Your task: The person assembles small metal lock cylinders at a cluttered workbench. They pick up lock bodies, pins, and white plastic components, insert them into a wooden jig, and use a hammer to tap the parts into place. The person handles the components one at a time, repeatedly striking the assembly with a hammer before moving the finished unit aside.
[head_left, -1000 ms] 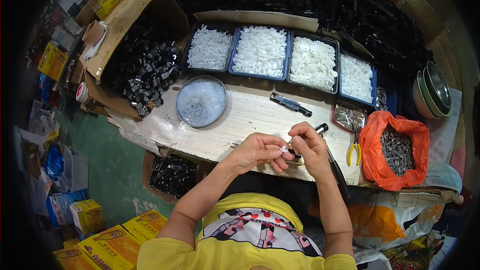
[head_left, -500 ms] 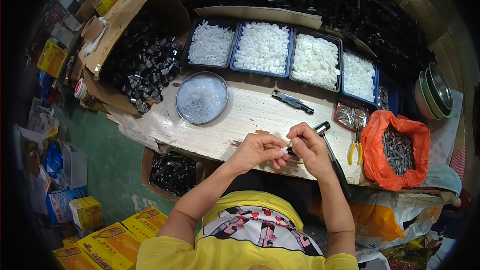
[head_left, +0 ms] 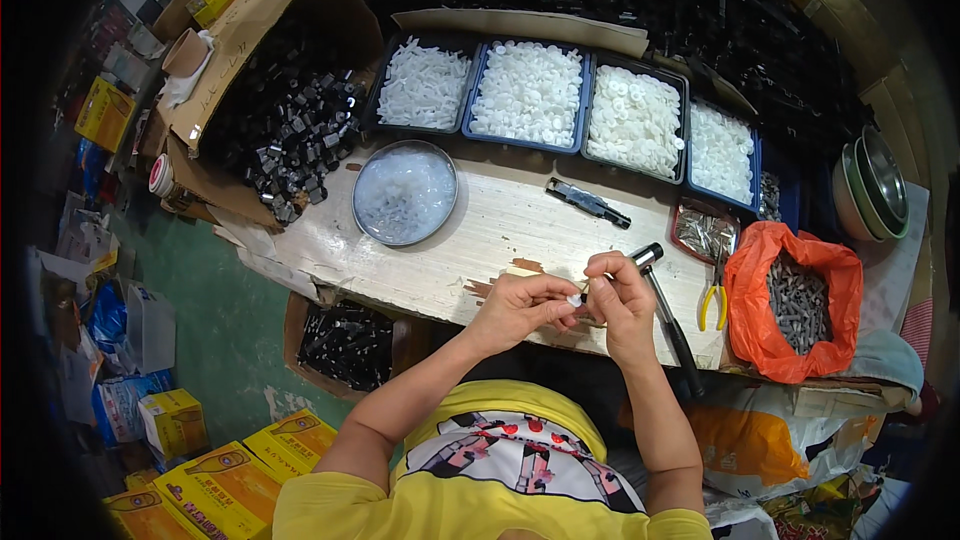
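Observation:
Near the front edge of the workbench (head_left: pixel 420 275) my two hands meet. My left hand (head_left: pixel 520 310) pinches a small white plastic part (head_left: pixel 574 300) between thumb and fingertips. Close against it, my right hand (head_left: pixel 622 308) has its thumb and forefinger pressed together; a thin, dark piece shows at the fingertips, too small to name. Just right of that hand lies a hammer (head_left: pixel 672 325) with a black handle and a shiny head. Farther back on the bench rests a black, elongated plastic assembly (head_left: pixel 588 203).
Trays of white plastic parts (head_left: pixel 530 95) line the back. A round dish (head_left: pixel 405 193) of greasy-looking bits stands left, beside a carton of black pieces (head_left: pixel 300 140). At right are yellow-handled pliers (head_left: pixel 713 307), a red tray of metal pins (head_left: pixel 706 230) and an orange bag (head_left: pixel 745 310) of grey parts.
Both hands have shifted slightly right, still fingertip to fingertip around the white part. The hammer, assembly and trays keep their places on the bench.

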Motion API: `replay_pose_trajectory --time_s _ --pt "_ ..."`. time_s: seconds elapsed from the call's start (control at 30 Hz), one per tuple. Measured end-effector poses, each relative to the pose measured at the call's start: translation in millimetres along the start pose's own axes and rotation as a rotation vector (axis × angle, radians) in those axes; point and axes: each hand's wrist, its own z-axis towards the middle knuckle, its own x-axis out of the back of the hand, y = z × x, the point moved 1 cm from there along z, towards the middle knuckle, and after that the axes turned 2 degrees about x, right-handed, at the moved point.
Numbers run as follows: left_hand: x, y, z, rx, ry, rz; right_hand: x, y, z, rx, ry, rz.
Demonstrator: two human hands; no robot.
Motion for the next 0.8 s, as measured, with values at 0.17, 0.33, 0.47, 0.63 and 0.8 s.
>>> replay_pose_trajectory --time_s 0.17,0.33,0.47,0.63,0.8 --pt "-1.4 0.9 0.2 0.003 0.003 0.023 -0.3 0.9 -1.3 0.022 -0.005 0.007" --pt "-1.9 -2.9 -0.2 -0.035 0.016 0.009 0.3 2.1 -2.0 0.032 -0.005 -0.114" --pt "-0.2 -7.9 -0.5 -0.072 0.024 -0.017 -4.4 4.3 -4.3 0.053 -0.005 -0.148" --pt "1.9 -9.0 -1.3 -0.034 0.053 -0.081 -6.3 0.0 -7.1 0.143 0.036 -0.379" --pt "4.7 -7.2 -2.3 0.021 0.1 -0.182 1.8 -6.3 -8.2 0.581 -0.017 -0.987"
